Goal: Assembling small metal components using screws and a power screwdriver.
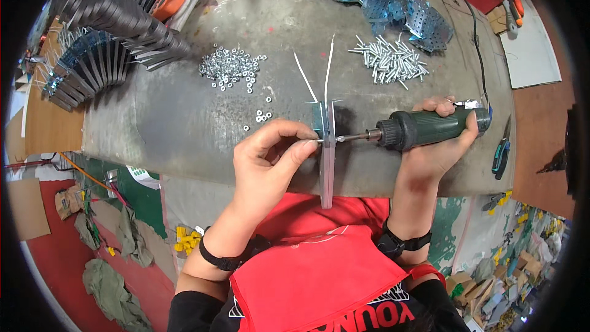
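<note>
My right hand (437, 155) is wrapped round a dark green electric screwdriver (424, 129) lying level and pointing left. Its bit meets a screw head at the right face of a narrow grey part (327, 178), which stands on edge in front of me. A bluish metal plate (317, 118) and two thin white wires (330, 64) belong to the part's far end. On its left face, opposite the bit, my left hand (267, 157) pinches thumb and forefinger together. A small shiny piece shows at those fingertips, too covered to name.
Loose nuts (230, 67) lie heaped at the left, with several strays nearer me. A pile of screws (393, 61) is at the right, below perforated blue metal plates (405, 12). Stacked grey parts (92, 61) stand far left. Green-handled pliers (501, 158) rest at the right edge.
</note>
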Demonstrator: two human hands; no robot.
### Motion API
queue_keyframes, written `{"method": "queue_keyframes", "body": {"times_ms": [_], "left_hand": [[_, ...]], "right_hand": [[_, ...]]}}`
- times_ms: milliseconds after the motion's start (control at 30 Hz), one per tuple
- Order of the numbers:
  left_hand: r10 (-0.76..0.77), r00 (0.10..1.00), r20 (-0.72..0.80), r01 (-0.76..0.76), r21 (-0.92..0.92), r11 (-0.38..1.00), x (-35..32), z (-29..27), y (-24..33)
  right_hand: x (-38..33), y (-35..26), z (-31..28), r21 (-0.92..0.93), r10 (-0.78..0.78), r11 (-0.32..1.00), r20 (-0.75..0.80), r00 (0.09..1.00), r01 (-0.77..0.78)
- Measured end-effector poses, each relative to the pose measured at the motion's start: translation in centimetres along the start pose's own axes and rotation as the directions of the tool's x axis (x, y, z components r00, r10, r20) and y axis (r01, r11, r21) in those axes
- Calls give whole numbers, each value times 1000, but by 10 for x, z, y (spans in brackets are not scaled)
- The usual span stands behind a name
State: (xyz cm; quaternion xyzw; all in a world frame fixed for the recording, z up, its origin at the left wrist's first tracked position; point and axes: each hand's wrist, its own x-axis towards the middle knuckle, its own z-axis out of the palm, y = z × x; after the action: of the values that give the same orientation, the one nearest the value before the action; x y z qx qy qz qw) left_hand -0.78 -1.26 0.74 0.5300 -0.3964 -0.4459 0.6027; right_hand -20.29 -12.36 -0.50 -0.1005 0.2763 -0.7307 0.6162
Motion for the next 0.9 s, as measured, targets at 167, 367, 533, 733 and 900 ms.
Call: {"method": "queue_keyframes", "body": {"times_ms": [167, 367, 533, 733, 900], "left_hand": [[102, 993, 54, -111, 193, 975, 1, -3, 2], [290, 953, 86, -296, 464, 835, 4, -1, 1], [201, 978, 53, -204, 422, 883, 3, 0, 1], [212, 974, 72, -224, 354, 908, 2, -5, -2], [213, 967, 137, -248, 347, 904, 6, -9, 2]], "right_hand": [[2, 0, 0, -62, -8, 998, 1, 1000, 9], [3, 1, 1, -10, 31, 999, 32, 999, -30], [2, 0, 0, -23, 21, 1000, 27, 999, -20], [2, 1, -2, -31, 13, 999, 14, 1000, -12], [3, 1, -2, -16, -2, 1000, 6, 1000, 2]]}}
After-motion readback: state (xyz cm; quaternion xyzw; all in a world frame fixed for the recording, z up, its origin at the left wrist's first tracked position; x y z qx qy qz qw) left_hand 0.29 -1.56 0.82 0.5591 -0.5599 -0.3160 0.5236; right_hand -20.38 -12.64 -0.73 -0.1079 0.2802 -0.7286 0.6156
